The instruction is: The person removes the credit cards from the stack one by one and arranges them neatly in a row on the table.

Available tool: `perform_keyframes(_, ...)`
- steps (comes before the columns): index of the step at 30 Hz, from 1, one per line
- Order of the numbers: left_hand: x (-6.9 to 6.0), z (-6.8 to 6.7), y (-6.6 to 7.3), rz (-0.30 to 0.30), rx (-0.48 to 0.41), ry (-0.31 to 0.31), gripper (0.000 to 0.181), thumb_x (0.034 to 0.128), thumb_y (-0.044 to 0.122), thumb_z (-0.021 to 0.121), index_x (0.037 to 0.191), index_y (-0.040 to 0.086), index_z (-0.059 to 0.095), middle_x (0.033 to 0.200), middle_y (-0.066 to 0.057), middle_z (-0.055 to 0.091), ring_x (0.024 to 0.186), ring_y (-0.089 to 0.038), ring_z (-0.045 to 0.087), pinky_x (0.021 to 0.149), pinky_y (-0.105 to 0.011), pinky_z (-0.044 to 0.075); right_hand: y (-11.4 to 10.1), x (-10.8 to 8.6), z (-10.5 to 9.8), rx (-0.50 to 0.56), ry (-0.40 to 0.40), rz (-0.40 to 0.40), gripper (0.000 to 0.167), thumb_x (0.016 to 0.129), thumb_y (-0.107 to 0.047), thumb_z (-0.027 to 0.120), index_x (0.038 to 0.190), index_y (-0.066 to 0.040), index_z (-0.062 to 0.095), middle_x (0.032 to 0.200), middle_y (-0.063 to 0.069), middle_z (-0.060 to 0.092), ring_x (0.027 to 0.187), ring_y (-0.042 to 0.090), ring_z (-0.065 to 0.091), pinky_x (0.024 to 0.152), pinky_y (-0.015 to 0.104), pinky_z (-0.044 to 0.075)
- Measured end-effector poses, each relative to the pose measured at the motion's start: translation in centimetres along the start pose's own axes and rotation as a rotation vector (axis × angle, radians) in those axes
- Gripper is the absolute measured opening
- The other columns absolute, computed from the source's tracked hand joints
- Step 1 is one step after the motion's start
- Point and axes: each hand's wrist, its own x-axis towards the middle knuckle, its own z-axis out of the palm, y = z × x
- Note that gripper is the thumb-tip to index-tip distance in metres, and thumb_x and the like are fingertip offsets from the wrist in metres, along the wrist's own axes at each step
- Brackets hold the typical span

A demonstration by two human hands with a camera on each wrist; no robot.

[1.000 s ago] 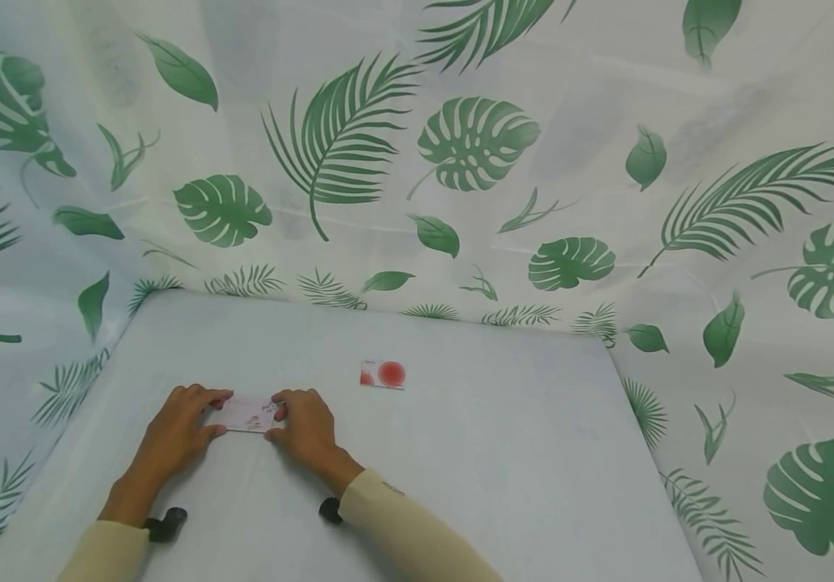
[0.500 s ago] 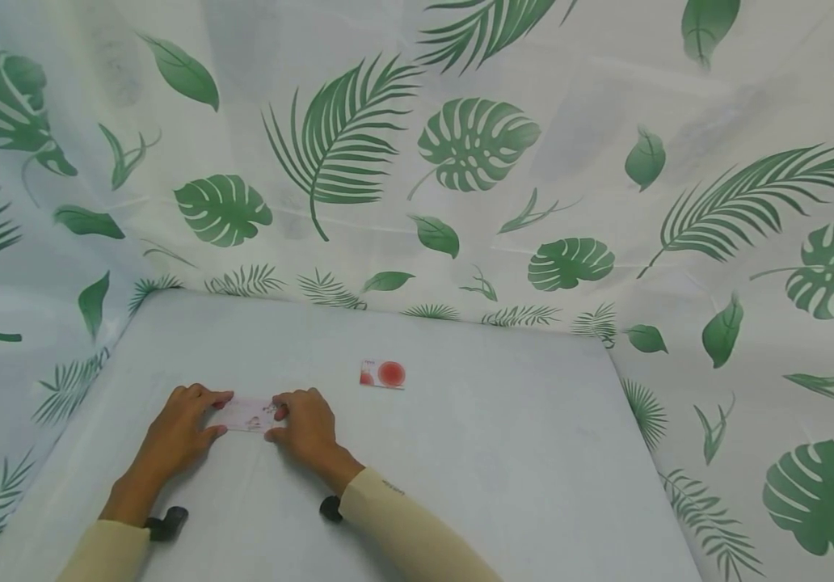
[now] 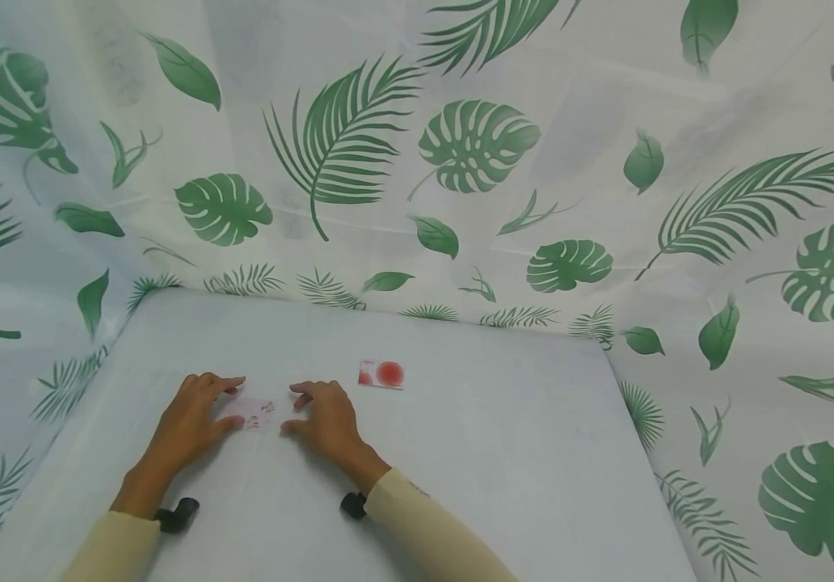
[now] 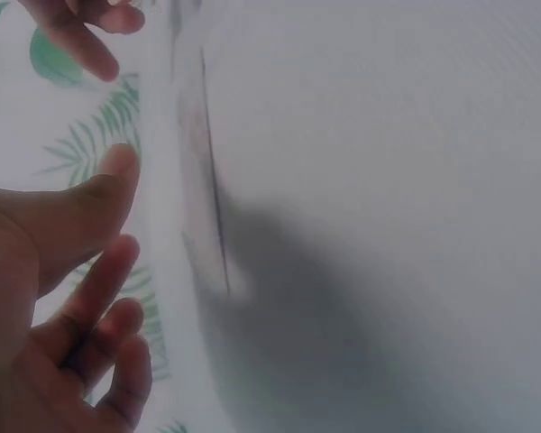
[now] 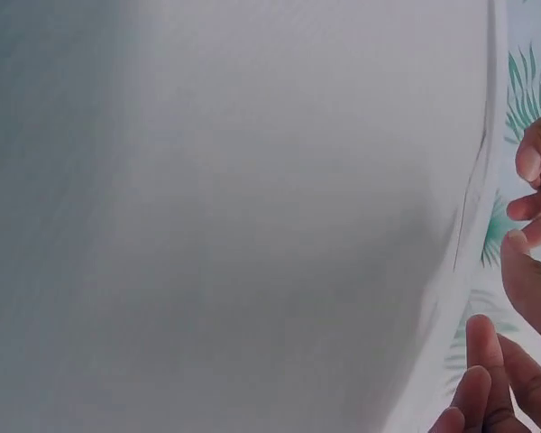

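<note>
A pale pink card (image 3: 257,412) with small darker pink figures lies flat on the white table. My left hand (image 3: 191,416) is at its left end, with thumb and index finger spread apart; from above, they overlap the card's edge. The left wrist view shows a gap between that thumb and the card (image 4: 203,189). To the card's right is my right hand (image 3: 330,420), apart from it, its thumb and fingers parted around nothing. Farther back and right lies a white card with red circles (image 3: 381,374), touched by neither hand.
The white table (image 3: 504,469) reaches back to a curtain (image 3: 388,162) printed with green leaves, which also hangs along the left and right sides. Black wrist devices (image 3: 179,515) are strapped beside the sleeves.
Both hands have let go of the pale pink card. The right hand has drawn off to the right; the left has shifted slightly right and up. The red-circled card stays put.
</note>
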Motion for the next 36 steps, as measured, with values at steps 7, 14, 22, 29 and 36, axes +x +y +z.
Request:
perform_keyframes(7,1.7,0.8,1.7,0.042,-0.055,0.017,0.065,0.0820,0.015,0.092,0.141,0.007,0.066,0.118,-0.012,0.071,0.111,-0.031,0.056,0.094,-0.054,0.053,2.3,-0.1,-2.2,0.082,0.040,-0.008,0.058,0.082,-0.028,0.094,0.136,-0.022,0.073,0.104,-0.006,0.076,0.089,0.007,0.056,0.083,0.023,0.049)
perform_keyframes(14,3.3,2.1,3.6,0.034,-0.087,-0.006,0.066,0.0830,0.018,0.092,0.142,0.010,0.066,0.119,-0.008,0.072,0.109,-0.027,0.057,0.093,-0.050,0.053,5.1,-0.2,-4.2,0.106,0.093,-0.003,0.059,0.080,-0.026,0.095,0.135,-0.020,0.073,0.106,-0.001,0.077,0.091,0.013,0.059,0.082,0.025,0.050)
perform_keyframes(22,4.8,3.4,5.3,0.056,-0.104,-0.008,0.066,0.0816,0.018,0.093,0.141,0.010,0.067,0.119,-0.008,0.073,0.108,-0.027,0.059,0.093,-0.049,0.055,7.2,-0.4,-6.6,0.140,0.159,-0.001,0.057,0.077,-0.019,0.097,0.129,-0.012,0.075,0.111,0.004,0.078,0.102,0.021,0.066,0.087,0.031,0.052)
perform_keyframes(29,5.9,4.3,6.3,0.052,-0.125,-0.024,0.064,0.0829,0.021,0.093,0.141,0.012,0.067,0.120,-0.007,0.073,0.109,-0.026,0.060,0.094,-0.048,0.055,8.8,-0.6,-7.5,0.100,0.177,0.052,0.057,0.078,-0.023,0.096,0.130,-0.017,0.074,0.109,0.003,0.076,0.097,0.020,0.060,0.085,0.031,0.048)
perform_keyframes(36,7.0,5.2,7.3,0.083,-0.154,-0.032,0.065,0.0830,0.022,0.093,0.141,0.011,0.067,0.119,-0.006,0.074,0.108,-0.026,0.061,0.093,-0.047,0.055,10.4,-0.5,-8.2,0.058,0.210,0.093,0.058,0.077,-0.023,0.097,0.129,-0.015,0.074,0.105,0.003,0.072,0.091,0.015,0.054,0.083,0.031,0.046)
